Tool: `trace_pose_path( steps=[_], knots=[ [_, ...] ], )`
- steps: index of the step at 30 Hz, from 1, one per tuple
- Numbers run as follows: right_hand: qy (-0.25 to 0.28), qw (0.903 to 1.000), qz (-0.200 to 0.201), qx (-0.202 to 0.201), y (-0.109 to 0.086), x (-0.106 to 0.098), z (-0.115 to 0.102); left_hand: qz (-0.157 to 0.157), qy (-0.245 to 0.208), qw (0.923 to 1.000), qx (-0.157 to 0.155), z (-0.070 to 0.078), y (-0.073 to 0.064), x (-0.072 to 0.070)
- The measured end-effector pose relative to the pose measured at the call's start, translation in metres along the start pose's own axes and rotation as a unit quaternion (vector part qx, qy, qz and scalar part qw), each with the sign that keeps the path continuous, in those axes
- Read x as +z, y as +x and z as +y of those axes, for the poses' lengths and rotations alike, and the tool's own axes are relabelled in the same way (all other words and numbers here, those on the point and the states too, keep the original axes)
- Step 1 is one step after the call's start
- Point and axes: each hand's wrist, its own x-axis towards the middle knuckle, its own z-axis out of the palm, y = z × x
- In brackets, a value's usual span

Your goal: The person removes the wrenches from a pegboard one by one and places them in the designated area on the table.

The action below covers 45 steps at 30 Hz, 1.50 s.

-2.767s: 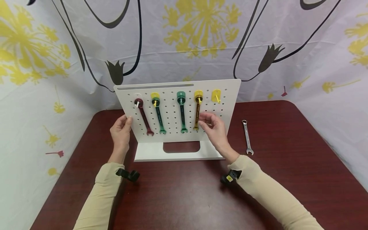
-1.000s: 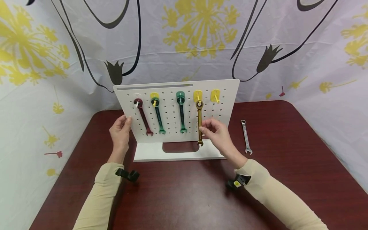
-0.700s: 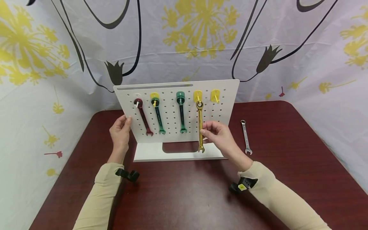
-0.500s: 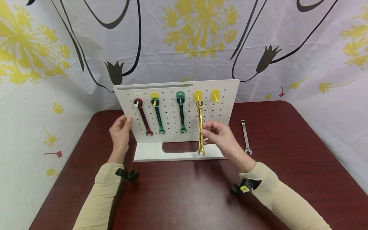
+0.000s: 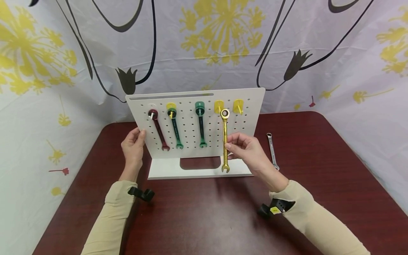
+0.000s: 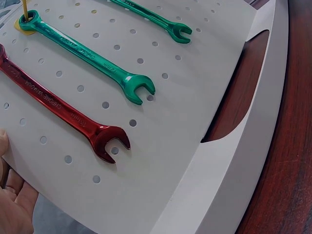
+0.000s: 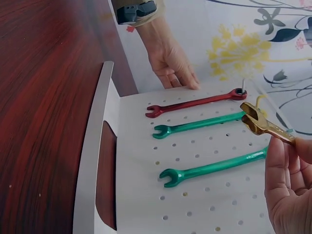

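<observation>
My right hand [image 5: 251, 152] pinches a gold combination wrench [image 5: 225, 141] by its shank, ring end up and open end down, in front of the white pegboard [image 5: 188, 134]. In the right wrist view the wrench's open end [image 7: 256, 122] sticks out past the fingers. The ring stands off the tip of a yellow hook [image 5: 219, 106]. With thumb in front and fingers behind, my left hand [image 5: 133, 145] grips the board's left edge. A red wrench [image 5: 160, 131] and two green wrenches, the left [image 5: 176, 129] and the right [image 5: 202, 129], hang on hooks.
A bare yellow hook [image 5: 238, 106] sits at the board's upper right. On the dark red table [image 5: 204, 216], right of the board, lies a silver wrench [image 5: 272, 150], partly behind my right wrist. A patterned cloth [image 5: 204, 42] hangs behind.
My right hand has taken hold of the gold wrench, drawn it off its yellow hook toward me and slightly right. My left hand has stayed on the board's edge.
</observation>
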Motion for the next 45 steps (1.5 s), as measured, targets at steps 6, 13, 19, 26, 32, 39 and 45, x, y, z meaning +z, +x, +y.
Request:
trace_pose_path(
  steps=[6,13,19,26,32,39,45],
  knots=[
    [0.008,0.9998,0.007,-0.017,-0.008,-0.017,-0.001,0.004,0.0,1.0,-0.001,0.0,0.0,0.0],
    [0.032,0.998,0.037,-0.039,-0.018,-0.05,-0.001,0.007,-0.006,1.0,0.001,-0.003,0.002,0.0],
    [0.034,0.9962,0.068,-0.043,-0.023,-0.087,0.002,0.006,0.002,1.0,0.002,-0.002,0.001,0.0],
    [0.028,0.9952,0.094,0.005,-0.021,-0.134,0.019,0.01,-0.003,0.9999,0.004,-0.002,0.001,0.0],
    [-0.01,0.9922,0.106,0.064,-0.019,-0.167,0.038,0.009,0.009,0.9999,-0.004,-0.001,0.0,0.0],
    [-0.079,0.9826,0.109,0.129,-0.016,-0.19,0.055,0.001,0.018,0.9998,-0.006,0.001,-0.001,-0.001],
    [-0.131,0.9717,0.101,0.169,-0.012,-0.199,0.065,0.005,0.019,0.9998,-0.009,0.0,0.0,0.0]
  ],
)
